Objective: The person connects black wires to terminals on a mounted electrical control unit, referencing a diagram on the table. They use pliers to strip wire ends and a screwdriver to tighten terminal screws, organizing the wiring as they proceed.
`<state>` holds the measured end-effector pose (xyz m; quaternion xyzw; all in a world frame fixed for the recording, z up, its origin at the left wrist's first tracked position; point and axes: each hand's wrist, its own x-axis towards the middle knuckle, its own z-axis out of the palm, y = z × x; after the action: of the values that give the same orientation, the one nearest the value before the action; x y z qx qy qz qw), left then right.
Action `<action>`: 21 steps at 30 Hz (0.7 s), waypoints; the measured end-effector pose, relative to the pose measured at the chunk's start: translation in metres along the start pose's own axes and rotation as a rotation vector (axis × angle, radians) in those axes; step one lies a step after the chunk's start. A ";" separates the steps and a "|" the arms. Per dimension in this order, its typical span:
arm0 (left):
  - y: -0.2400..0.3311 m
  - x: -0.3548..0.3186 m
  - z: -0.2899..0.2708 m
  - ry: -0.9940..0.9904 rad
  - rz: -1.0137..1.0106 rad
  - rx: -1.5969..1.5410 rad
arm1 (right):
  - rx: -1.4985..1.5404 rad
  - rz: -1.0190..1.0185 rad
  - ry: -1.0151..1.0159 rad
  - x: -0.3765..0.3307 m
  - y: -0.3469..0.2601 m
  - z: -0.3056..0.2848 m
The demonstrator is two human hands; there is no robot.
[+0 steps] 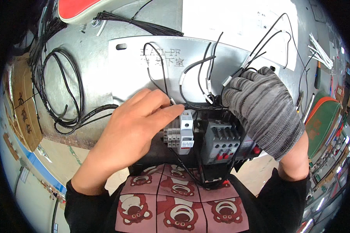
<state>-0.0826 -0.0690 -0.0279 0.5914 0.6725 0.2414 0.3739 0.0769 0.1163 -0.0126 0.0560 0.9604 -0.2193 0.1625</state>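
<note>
My bare left hand [132, 124] is closed, its thumb and index fingertips pinched on a black wire [162, 70] with a white marker sleeve, just above a white fuse holder [187, 134]. Beside that holder sits a row of small grey terminal blocks [172, 136]. A striped grey knit glove covers my right hand [264, 110], whose fingers curl around several black wires right of the assembly. Between the hands, more sleeved black wires [200, 83] rise from the rail. Below them stands a grey contactor [221, 141] with red parts. My right fingertips are partly hidden.
A metal plate [132, 70] with stamped lettering lies behind the assembly on the metal table [95, 50]. Coiled black cable [81, 93] is at left, black cable ties [144, 27] and a white sheet [210, 23] at the back. A red-topped cushion [76, 8] borders the far edge.
</note>
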 end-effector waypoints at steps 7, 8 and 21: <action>-0.009 0.002 -0.002 -0.008 0.039 -0.085 | -0.021 -0.023 -0.020 0.007 -0.003 0.003; -0.009 -0.002 -0.004 0.037 0.014 -0.093 | -0.016 -0.024 -0.017 0.008 -0.004 0.004; -0.027 -0.049 -0.038 0.138 -0.034 0.305 | 0.012 -0.034 -0.006 0.006 -0.014 -0.006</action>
<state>-0.1281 -0.1170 -0.0147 0.6120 0.7352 0.1702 0.2367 0.0666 0.1067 -0.0037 0.0401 0.9595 -0.2277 0.1611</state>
